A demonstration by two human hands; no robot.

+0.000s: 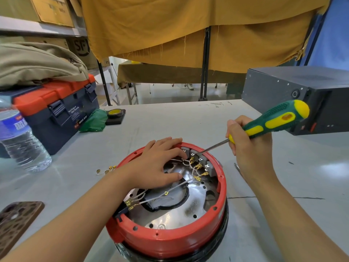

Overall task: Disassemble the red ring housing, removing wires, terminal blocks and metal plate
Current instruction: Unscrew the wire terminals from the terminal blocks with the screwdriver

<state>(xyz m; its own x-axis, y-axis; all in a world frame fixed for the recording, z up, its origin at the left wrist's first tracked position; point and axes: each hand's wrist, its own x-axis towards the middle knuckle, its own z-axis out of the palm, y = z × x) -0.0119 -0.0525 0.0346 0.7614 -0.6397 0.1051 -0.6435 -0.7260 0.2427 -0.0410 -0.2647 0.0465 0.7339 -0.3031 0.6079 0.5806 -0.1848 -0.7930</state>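
Observation:
The red ring housing (166, 241) sits on the grey table in front of me, with a shiny metal plate (181, 210) inside it. Grey terminal blocks (201, 159) line its far right inner wall, and white wires (181, 184) with brass connectors run from them across the plate. My left hand (160, 163) lies flat over the far left part of the housing, fingers straight and pressing down. My right hand (247, 148) grips a green and yellow screwdriver (273, 121), whose tip touches the terminal blocks.
A blue and orange toolbox (56, 110) and a water bottle (20, 140) stand at the left. A phone (15, 222) lies near left. Loose brass connectors (105, 170) lie left of the housing. A grey metal box (294, 95) stands at the right, tape roll (115, 113) behind.

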